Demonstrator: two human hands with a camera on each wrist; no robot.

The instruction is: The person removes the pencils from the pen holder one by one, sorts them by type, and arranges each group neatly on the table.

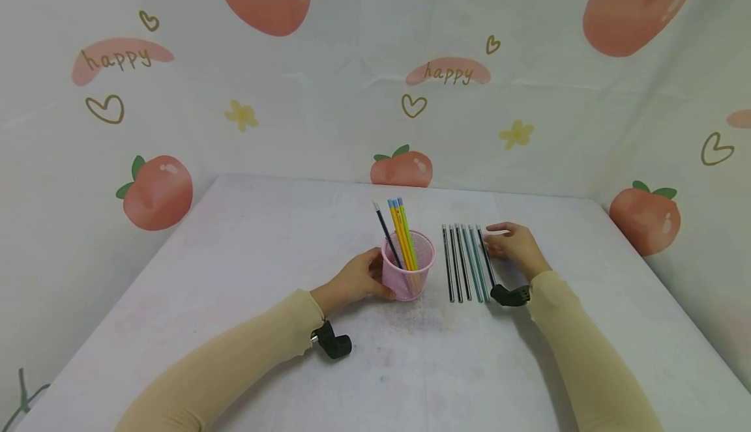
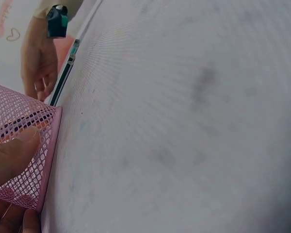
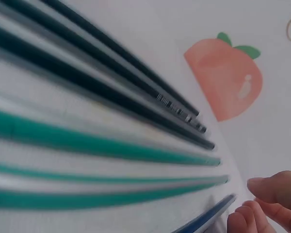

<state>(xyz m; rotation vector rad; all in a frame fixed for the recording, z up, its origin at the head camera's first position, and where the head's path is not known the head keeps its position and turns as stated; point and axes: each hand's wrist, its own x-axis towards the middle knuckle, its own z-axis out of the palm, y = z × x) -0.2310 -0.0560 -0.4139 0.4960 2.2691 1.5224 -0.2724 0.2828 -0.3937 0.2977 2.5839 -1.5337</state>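
My left hand (image 1: 368,277) grips the near left side of a pink mesh cup (image 1: 411,279) standing on the white table (image 1: 246,269). In the left wrist view my thumb (image 2: 14,154) presses on the cup's mesh wall (image 2: 26,119). A black pencil (image 1: 384,230) and several yellow pencils (image 1: 403,230) stand in the cup. To its right lies a row of black and green pencils (image 1: 463,262). My right hand (image 1: 497,244) has its fingertips (image 3: 262,206) curled at the far end of the rightmost dark pencil (image 3: 203,219), pinching it.
A peach-printed cloth (image 1: 405,93) hangs behind and at both sides of the table. Small black wrist cameras sit by my left sleeve (image 1: 333,342) and my right sleeve (image 1: 509,295). In the right wrist view the black pencils (image 3: 116,85) and green pencils (image 3: 87,141) lie side by side.
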